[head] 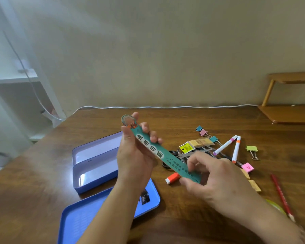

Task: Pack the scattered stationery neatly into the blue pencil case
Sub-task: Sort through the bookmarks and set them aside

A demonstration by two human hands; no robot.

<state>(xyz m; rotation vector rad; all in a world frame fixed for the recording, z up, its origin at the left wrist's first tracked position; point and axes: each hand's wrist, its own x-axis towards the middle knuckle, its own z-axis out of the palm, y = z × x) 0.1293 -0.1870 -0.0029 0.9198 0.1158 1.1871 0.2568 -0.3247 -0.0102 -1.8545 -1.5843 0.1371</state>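
Observation:
A long teal bookmark [152, 148] with a cartoon head on top is held above the table by both hands. My left hand [136, 152] grips its upper end, my right hand [209, 175] pinches its lower end. The blue pencil case [93, 162] lies open at the left, its inside bare; its blue lid [81, 219] lies nearer me, partly under my left forearm. Scattered stationery lies to the right: two white markers [225, 145], an orange-and-white eraser [173, 178], scissors [176, 155] partly hidden by the bookmark, and a red pencil [282, 196].
Several coloured binder clips [203, 132], a green clip [252, 149], a yellow-labelled packet [197, 144], a pink cube marked A [247, 167] and wooden blocks [253, 185] lie on the brown table [42, 173]. A wooden shelf [289, 111] stands at the back right; a white cable [165, 107] runs along the wall.

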